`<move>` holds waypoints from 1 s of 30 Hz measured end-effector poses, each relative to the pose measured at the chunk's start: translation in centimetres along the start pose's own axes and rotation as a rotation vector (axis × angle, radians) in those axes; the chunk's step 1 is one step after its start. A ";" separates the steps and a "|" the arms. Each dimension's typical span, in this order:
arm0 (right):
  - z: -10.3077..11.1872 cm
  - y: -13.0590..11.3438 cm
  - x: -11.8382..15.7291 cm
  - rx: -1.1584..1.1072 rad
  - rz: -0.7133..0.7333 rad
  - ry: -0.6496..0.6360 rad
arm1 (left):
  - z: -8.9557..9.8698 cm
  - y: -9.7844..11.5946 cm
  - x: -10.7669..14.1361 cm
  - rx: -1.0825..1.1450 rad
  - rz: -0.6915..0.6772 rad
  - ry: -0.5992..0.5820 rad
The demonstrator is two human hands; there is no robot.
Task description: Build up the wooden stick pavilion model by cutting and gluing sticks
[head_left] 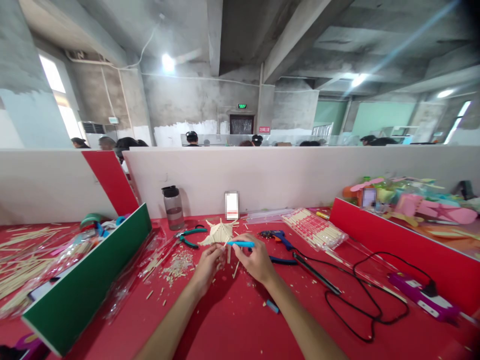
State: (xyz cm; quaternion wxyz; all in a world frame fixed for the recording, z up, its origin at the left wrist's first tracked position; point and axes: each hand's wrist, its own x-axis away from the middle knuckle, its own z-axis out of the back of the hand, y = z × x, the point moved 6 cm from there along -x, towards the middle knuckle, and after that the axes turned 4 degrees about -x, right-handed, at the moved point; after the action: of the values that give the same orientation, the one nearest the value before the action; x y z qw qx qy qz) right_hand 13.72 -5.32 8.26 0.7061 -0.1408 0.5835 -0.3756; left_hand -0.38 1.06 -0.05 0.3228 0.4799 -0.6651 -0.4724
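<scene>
My right hand (255, 259) is closed around a blue pen (242, 244), held nearly level with its tip pointing left. My left hand (209, 265) pinches a thin wooden stick (225, 244), and the pen's tip is at or very near this stick. Just beyond both hands stands a small roof-shaped piece built of wooden sticks (221, 232). Cutting pliers with teal handles (192, 232) lie to its left. A blue glue gun (280, 237) rests right of my right hand. On the table by my right forearm lies a short blue piece, perhaps a pen cap (272, 306).
Stick offcuts (178, 266) litter the red table (225, 330). Behind stand a dark bottle (173, 209) and a phone (231, 205). Bagged sticks (314, 227), a black cable (356, 294) and a purple power strip (423, 295) lie right. Green (90, 280) and red (405, 245) dividers flank the space.
</scene>
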 end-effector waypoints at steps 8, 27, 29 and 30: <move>-0.1 -0.2 0.0 -0.014 0.012 -0.013 | 0.0 -0.1 0.0 0.001 0.008 0.015; 0.1 -0.1 0.0 0.014 0.006 -0.002 | 0.0 -0.1 0.0 0.010 0.008 0.005; 0.0 -0.2 0.0 0.005 0.009 -0.007 | 0.0 -0.1 0.1 0.008 0.008 0.009; 0.0 -0.2 0.0 0.002 0.011 -0.010 | 0.0 -0.1 0.1 0.007 0.008 0.009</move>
State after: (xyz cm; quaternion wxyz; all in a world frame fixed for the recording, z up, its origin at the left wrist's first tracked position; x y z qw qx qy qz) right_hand 13.64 -5.47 8.43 0.7110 -0.1388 0.5806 -0.3715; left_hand -0.42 1.01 -0.15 0.3259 0.4804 -0.6674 -0.4664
